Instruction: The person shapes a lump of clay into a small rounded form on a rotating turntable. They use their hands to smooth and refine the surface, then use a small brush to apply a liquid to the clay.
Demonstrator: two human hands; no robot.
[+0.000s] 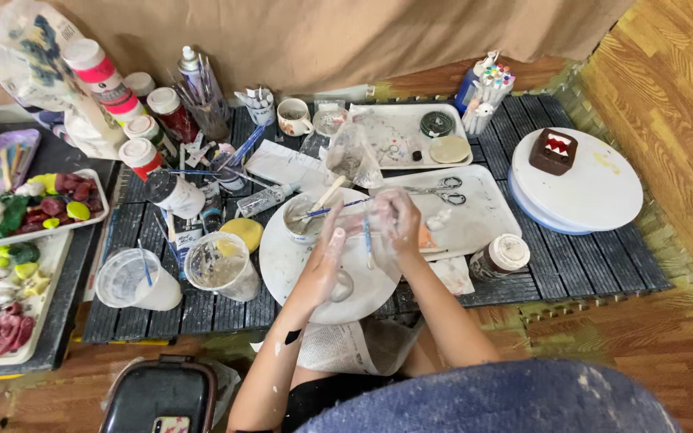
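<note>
Right hand (395, 220) grips a thin blue-handled brush (367, 239), long axis near vertical, tip down over the white round plate (282, 261); left hand (332, 240), fingers curled, touches it from the left

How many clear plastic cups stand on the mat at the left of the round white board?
2: one cup with a blue stick inside, at far left; the other cup beside it, next to the round white board. More may be hidden among the bottles.
</note>
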